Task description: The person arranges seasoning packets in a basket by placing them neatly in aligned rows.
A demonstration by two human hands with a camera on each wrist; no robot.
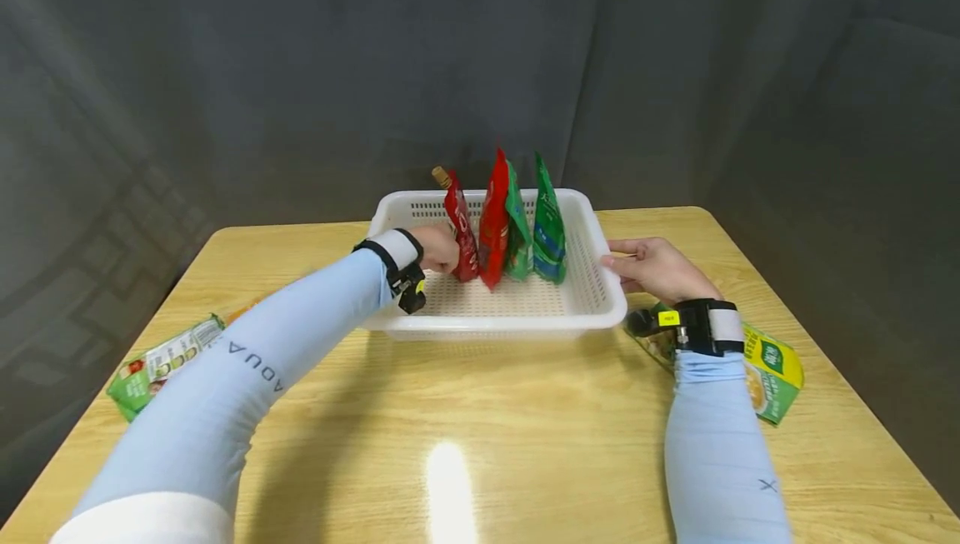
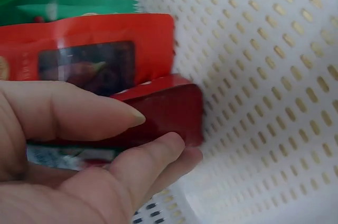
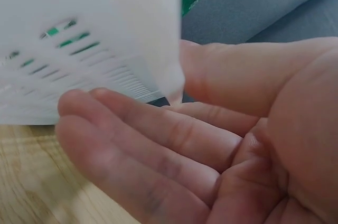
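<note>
Right now your left hand pinches a dark red pouch between thumb and fingers, holding it upright inside the white basket on the wooden table. Just beside it stand a red packet and two green packets. Your right hand rests with straight, relaxed fingers against the basket's right rim.
</note>
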